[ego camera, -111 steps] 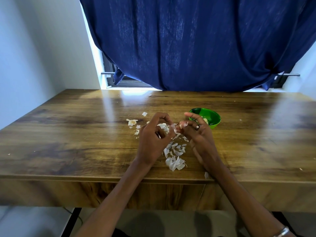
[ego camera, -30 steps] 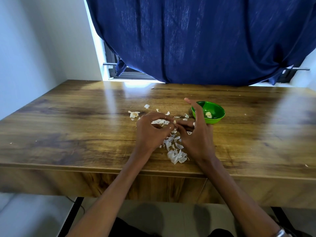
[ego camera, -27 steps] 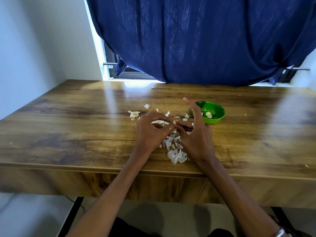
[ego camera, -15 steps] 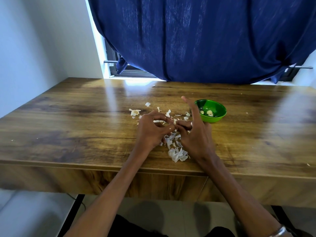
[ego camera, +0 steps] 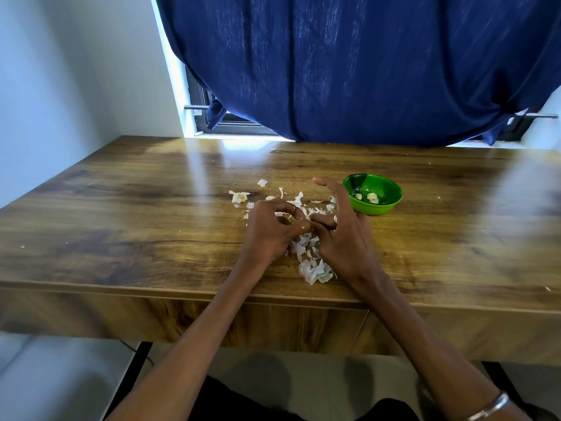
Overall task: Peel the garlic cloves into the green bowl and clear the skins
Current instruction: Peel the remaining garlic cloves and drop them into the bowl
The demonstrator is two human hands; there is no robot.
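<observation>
A: Your hands?
B: Left hand (ego camera: 271,230) and right hand (ego camera: 343,235) pinch one garlic clove (ego camera: 306,218) together, above skins (ego camera: 314,270) by the table (ego camera: 121,208) front edge.
A: Green bowl (ego camera: 390,205)?
B: Right of your hands, holding peeled cloves (ego camera: 372,196).

A small round glossy green plastic bowl (ego camera: 372,194) stands upright on the table, holding two pale peeled garlic cloves (ego camera: 367,197). To its left, thin papery white garlic skins (ego camera: 314,270) lie scattered in loose clumps.
</observation>
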